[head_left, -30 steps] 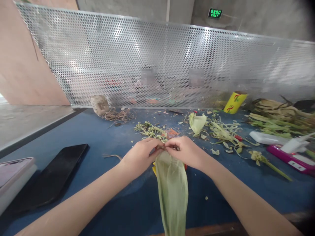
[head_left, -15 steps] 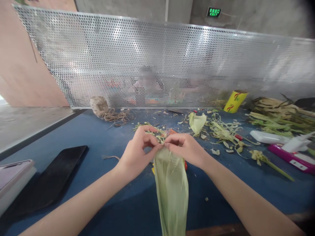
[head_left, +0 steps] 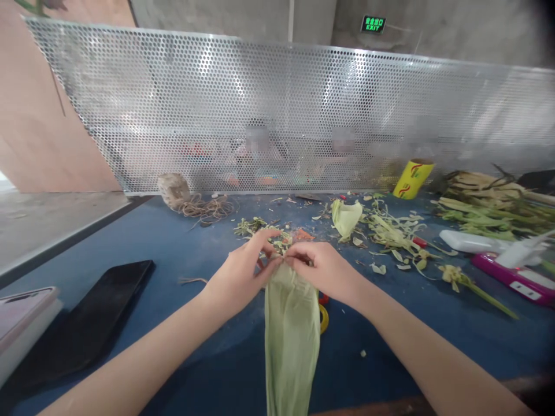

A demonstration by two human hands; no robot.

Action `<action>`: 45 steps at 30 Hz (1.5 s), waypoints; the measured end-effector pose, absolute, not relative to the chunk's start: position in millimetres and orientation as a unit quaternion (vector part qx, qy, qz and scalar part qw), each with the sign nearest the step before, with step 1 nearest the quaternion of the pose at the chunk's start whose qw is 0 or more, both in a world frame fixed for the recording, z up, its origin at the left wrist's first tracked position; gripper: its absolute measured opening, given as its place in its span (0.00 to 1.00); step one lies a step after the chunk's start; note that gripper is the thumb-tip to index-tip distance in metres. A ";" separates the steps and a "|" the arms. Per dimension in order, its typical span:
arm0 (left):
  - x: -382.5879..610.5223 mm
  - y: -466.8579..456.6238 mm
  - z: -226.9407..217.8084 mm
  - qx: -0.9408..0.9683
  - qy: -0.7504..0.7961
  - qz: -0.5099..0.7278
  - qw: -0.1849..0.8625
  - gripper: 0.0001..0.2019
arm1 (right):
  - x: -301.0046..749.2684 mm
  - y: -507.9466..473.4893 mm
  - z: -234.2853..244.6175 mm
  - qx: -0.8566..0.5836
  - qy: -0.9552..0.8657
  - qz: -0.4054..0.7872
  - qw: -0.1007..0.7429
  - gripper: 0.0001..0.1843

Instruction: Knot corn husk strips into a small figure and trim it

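A long pale green corn husk leaf [head_left: 290,341] hangs down toward me over the blue table [head_left: 186,242]. My left hand [head_left: 240,274] and my right hand [head_left: 323,268] meet at its far end, and both pinch that end between thumb and fingers. Below the leaf, red-and-yellow scissor handles [head_left: 322,312] show partly on the table.
A black phone [head_left: 87,318] and a white box [head_left: 21,323] lie at the left. A twine roll [head_left: 176,188], leaf scraps [head_left: 390,231], a yellow roll [head_left: 411,179], stalks [head_left: 489,205] and a pink tool [head_left: 515,277] lie behind and right. A perforated metal screen [head_left: 277,115] backs the table.
Both hands stayed at the leaf's far end; the left fingers lifted and spread, then closed again on it. The leaf swung slightly left, uncovering more of the yellow handle.
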State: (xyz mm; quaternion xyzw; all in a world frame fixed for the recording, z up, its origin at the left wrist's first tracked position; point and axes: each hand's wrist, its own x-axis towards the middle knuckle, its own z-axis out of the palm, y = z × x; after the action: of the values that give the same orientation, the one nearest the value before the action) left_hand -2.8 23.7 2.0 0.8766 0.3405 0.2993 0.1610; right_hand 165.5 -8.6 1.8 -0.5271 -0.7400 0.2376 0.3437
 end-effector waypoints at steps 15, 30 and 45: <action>-3.0 26.3 -1.2 0.940 0.244 0.237 -0.009 0.08 | 161.9 -10.9 -4.8 -0.509 -0.786 0.104 0.335 0.08; 0.0 19.5 11.9 0.820 0.372 0.318 0.297 0.13 | 160.6 -14.7 1.9 -0.524 -0.713 0.152 0.440 0.06; -0.6 24.8 7.7 0.766 0.362 0.330 0.416 0.14 | 162.1 -14.3 2.7 -0.521 -0.717 0.236 0.399 0.06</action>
State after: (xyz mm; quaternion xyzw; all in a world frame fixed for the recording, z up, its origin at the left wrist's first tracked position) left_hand -0.6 24.8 7.7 0.7662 0.3620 0.3303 0.4157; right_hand 162.1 -14.3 2.7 -0.5209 -0.7165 0.2360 0.3995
